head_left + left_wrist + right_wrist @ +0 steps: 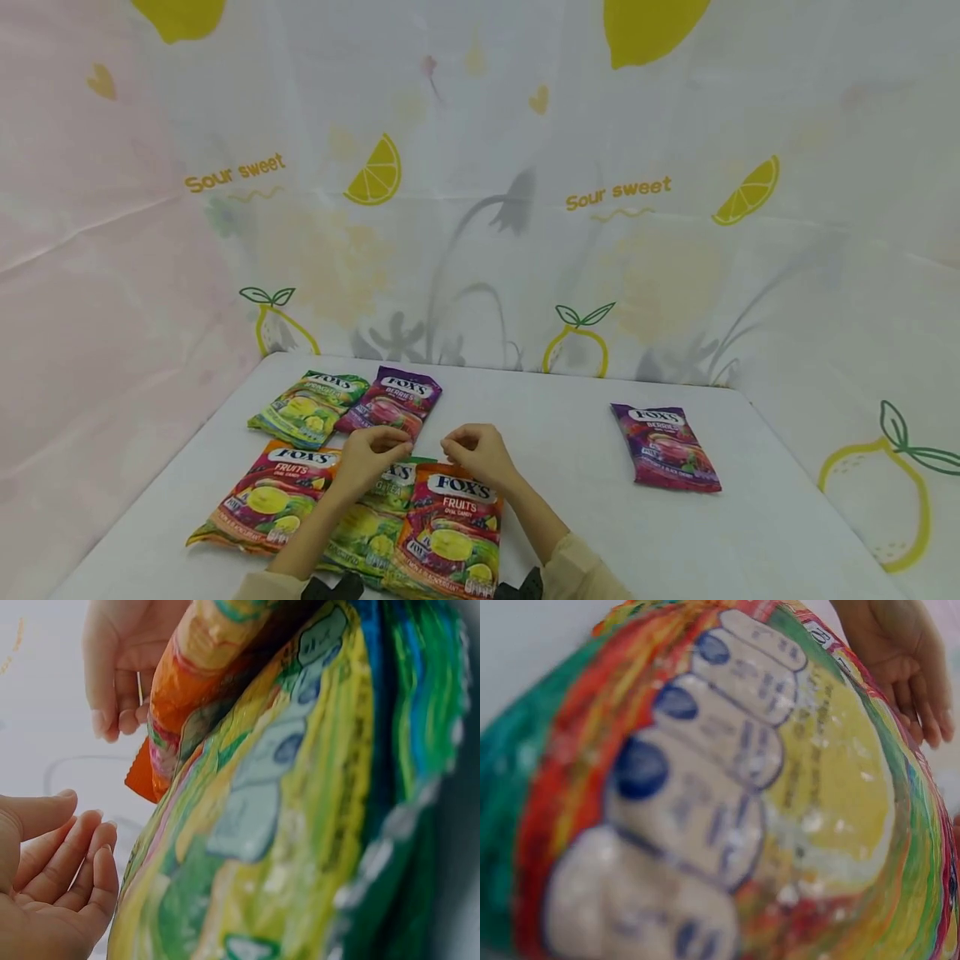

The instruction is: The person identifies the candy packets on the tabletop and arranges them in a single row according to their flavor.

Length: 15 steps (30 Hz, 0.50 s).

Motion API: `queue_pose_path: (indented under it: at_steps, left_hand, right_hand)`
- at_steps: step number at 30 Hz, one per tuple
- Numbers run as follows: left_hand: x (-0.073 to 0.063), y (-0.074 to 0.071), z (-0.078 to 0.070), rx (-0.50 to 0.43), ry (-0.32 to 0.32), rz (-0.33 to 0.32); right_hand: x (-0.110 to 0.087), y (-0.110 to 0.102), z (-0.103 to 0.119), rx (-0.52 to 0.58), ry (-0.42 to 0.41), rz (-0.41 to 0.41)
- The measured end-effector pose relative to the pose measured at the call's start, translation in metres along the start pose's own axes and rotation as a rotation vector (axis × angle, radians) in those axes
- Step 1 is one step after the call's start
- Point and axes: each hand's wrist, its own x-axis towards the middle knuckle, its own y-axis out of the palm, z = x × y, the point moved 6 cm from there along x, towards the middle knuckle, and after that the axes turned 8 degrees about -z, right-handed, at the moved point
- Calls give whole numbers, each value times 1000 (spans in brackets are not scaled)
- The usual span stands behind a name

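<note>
Both hands hover over several candy bags at the table's left half. Loosely bent, the fingers of my left hand [371, 457] are near the lower edge of a purple Berries bag [397, 398] and hold nothing. My right hand [480, 452], also with nothing in its fingers, is at the top edge of an orange-red Fruits bag [450, 533]; I cannot tell whether it touches. That bag overlaps a green bag [363, 537], partly covered by the left arm. In the left wrist view the green bag [255, 817] fills the foreground.
Another Fruits bag [266, 500] lies left of the left forearm, below a second green bag [307, 408]. A separate purple Berries bag [666, 450] lies on the right of the white table [570, 433]. A lemon-printed cloth [480, 250] hangs behind.
</note>
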Motion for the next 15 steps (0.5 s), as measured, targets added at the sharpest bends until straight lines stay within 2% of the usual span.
queue_pose_path:
  at_steps: [9,15]
  left_hand:
    - [3,-7,4,4,-17,-13]
    - [7,-14,12,13,-48,-24]
  right_hand:
    - [8,8,-7,50,81,3]
    - [12,12,-11,52,120,3]
